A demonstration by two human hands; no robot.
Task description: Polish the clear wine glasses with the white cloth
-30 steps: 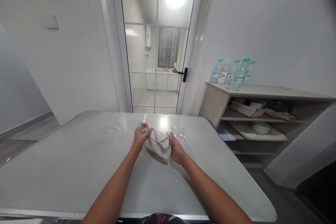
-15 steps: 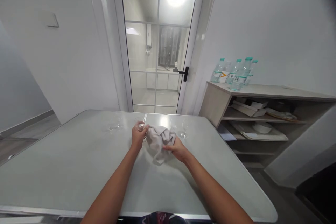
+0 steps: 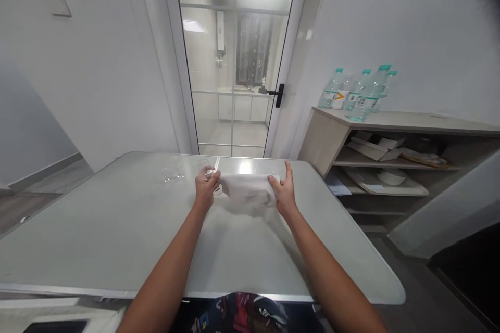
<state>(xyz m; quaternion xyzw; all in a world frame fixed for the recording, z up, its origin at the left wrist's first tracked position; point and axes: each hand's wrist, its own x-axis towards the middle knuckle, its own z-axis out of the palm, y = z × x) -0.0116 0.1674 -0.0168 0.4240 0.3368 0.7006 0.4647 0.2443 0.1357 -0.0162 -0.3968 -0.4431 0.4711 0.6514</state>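
Observation:
A white cloth (image 3: 248,190) is stretched between both hands above the far part of a grey table (image 3: 117,229). My left hand (image 3: 205,187) is closed on the cloth's left end and on a small clear glass (image 3: 210,173) that is mostly hidden behind the fingers. My right hand (image 3: 284,190) pinches the cloth's right end with thumb and lower fingers, the forefinger pointing up. Two clear glasses (image 3: 174,171) stand on the table to the left of my left hand.
A glass door (image 3: 234,62) with a black handle (image 3: 278,94) stands behind the table. At the right is a low wooden shelf unit (image 3: 390,135) with several water bottles (image 3: 359,94) on top and plates and boxes inside.
The cloth, bunched in my right hand before, is now pulled out flat between both hands. My right hand moved right and up. The camera view tilted down a little.

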